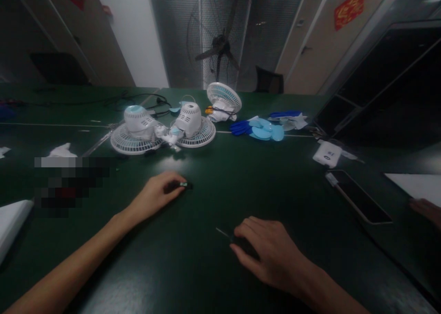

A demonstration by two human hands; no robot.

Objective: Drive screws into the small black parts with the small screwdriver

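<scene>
My left hand [160, 191] rests low over the dark green table, its thumb and fingertips pinched on a small dark piece [184, 184] with a green and white patch. The kind of that piece is too small to make out. Nearer to me on the right, my right hand [263, 247] is closed around the dark handle of a screwdriver [225, 233]. Its thin metal shaft points left, toward the left hand but apart from it. Beyond the left hand, two white fans lie face down, a left fan [138, 132] and a right fan [191, 125].
Behind these, another small fan [223, 101] stands tilted. Blue gloves [241, 127] lie beside light blue fan blades [265, 129]. On the right are a white packet [327, 154], a phone [358, 196] and another person's hand [427, 208]. A white object [14, 222] sits at the left edge.
</scene>
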